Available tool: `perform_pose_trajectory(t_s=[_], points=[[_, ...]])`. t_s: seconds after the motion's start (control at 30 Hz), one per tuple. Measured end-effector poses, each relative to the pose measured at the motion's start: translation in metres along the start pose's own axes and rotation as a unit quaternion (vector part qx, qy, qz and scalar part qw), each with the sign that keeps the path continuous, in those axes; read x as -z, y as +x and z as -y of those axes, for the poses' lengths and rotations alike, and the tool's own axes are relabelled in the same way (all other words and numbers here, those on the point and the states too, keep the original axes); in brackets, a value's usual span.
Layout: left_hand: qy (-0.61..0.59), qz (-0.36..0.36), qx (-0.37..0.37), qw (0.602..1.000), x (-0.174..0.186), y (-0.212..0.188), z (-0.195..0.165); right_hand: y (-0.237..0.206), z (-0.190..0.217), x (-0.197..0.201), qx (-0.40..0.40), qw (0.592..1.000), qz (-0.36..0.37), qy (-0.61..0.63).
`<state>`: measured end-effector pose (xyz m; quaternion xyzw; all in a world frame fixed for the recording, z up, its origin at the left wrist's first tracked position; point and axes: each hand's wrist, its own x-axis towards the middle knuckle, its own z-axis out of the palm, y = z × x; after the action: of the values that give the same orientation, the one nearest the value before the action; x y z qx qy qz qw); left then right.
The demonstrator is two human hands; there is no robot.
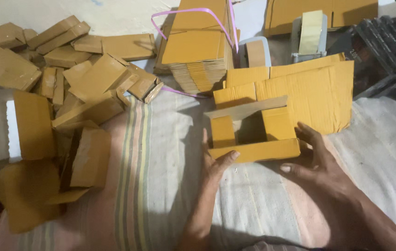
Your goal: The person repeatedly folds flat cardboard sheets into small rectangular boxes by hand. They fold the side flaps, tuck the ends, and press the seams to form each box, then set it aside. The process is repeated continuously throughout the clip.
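From my view a heap of folded boxes (68, 69) lies left on the striped cloth (160, 153), a strapped stack of flats (198, 51) waits behind (much left, I judge). My left hand (214, 165) and right hand (316, 160) each grip the half-formed corrugated box (253, 137), its flaps unfolded.

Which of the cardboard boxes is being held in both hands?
The half-folded box in front of the person, gripped by the left hand and right hand. The folded boxes heaped at left lie untouched.
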<state>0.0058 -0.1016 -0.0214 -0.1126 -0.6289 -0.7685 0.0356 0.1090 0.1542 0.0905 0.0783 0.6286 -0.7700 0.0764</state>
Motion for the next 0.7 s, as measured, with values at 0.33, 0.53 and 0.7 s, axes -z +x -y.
perform_pose_trajectory(t_s=[0.33,0.53,0.7], points=[[-0.036,0.061,0.109,0.991,-0.034,-0.047,-0.135,0.027,0.015,-0.029,0.023,0.996,-0.065,0.058],[0.083,0.034,0.096,0.991,-0.047,-0.049,-0.107,-0.017,0.001,-0.013,0.019,0.977,-0.137,-0.165],[0.363,0.028,0.174,0.915,-0.035,-0.060,-0.074,-0.021,-0.025,0.016,-0.082,0.940,-0.126,-0.305]])
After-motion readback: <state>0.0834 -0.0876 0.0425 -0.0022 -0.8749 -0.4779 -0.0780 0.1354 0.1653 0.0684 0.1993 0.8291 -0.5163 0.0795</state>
